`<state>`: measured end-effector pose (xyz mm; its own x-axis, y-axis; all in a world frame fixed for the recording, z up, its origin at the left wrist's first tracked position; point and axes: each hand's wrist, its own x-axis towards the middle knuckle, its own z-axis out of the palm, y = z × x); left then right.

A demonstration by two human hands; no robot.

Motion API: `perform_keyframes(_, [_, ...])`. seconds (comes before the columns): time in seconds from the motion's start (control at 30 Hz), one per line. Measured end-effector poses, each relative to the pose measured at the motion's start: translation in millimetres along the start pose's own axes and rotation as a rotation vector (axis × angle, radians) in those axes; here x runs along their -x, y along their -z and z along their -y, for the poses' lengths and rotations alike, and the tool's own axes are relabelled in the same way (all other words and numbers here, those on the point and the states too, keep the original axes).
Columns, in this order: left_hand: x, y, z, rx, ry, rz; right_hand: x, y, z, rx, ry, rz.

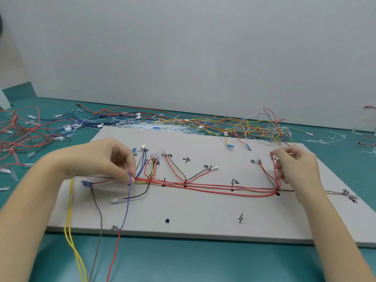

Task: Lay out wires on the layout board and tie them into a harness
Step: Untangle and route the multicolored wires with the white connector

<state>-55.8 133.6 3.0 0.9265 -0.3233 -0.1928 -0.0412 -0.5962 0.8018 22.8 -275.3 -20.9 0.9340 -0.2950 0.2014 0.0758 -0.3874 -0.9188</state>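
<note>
A pale grey layout board (203, 218) lies on the green table, marked with handwritten labels and small pegs. A bundle of red wires (207, 187) runs left to right across its middle, with branches rising to terminals near the labels. My left hand (105, 159) pinches the left end of the bundle, where a purple wire (127, 202) loops down. My right hand (295, 165) holds the red wire end that rises from the bundle's right bend. Yellow wires (70, 220), a grey wire (100, 220) and a red wire hang over the board's front edge.
Loose wires lie behind the board: red and blue ones (30, 131) at the left, yellow, white and red ones (260, 125) at the right. White cable ties (154, 127) are scattered along the back edge, more at the far right (327, 139). A grey wall stands behind.
</note>
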Motion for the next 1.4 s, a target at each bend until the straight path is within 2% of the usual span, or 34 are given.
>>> perform_keyframes(0.1, [-2.2, -11.6, -10.9, -0.001, -0.007, 0.078, 10.2, -12.1, 11.4, -0.094, 0.053, 0.034])
perform_keyframes(0.17, [-3.1, -16.9, -18.0, 0.040, -0.022, 0.066, 20.7, -23.7, 23.5, -0.141, 0.093, 0.113])
perform_keyframes(0.27, [-3.9, -24.4, -26.3, 0.086, -0.049, 0.063, 44.8, -44.4, 45.4, -0.187, 0.158, 0.316])
perform_keyframes(0.33, [-6.8, -32.2, -30.4, 0.095, -0.085, 0.037, 64.3, -59.1, 58.2, -0.244, 0.156, 0.514])
perform_keyframes(0.47, [-18.2, -46.4, -34.3, 0.154, -0.122, -0.152, 105.9, -90.9, 72.9, -0.281, 0.016, 0.953])
perform_keyframes(0.67, [-25.2, -49.4, -33.6, 0.290, -0.082, -0.293, 128.1, -96.5, 76.4, -0.545, -0.246, 1.353])
perform_keyframes(0.73, [-26.4, -49.7, -32.6, 0.285, -0.079, -0.293, 120.8, -88.8, 79.4, -0.681, -0.324, 1.321])
perform_keyframes(0.83, [-27.4, -48.4, -30.3, 0.258, -0.066, -0.272, 98.7, -73.0, 83.9, -0.922, -0.480, 1.168])
perform_keyframes(0.9, [-27.0, -48.3, -30.2, 0.257, -0.059, -0.240, 82.0, -61.1, 86.5, -1.005, -0.506, 1.074])
perform_keyframes(1.03, [-26.4, -47.6, -31.0, 0.310, -0.091, -0.222, 62.0, -50.7, 86.0, -0.936, -0.486, 0.930])
perform_keyframes(1.27, [-19.9, -39.6, -27.9, 0.274, -0.124, -0.150, 61.0, -63.4, 74.9, -0.815, -0.375, 0.701])
perform_keyframes(1.4, [-12.2, -25.9, -23.5, 0.133, -0.077, -0.185, 62.6, -65.8, 76.5, -0.988, -0.379, 0.754])
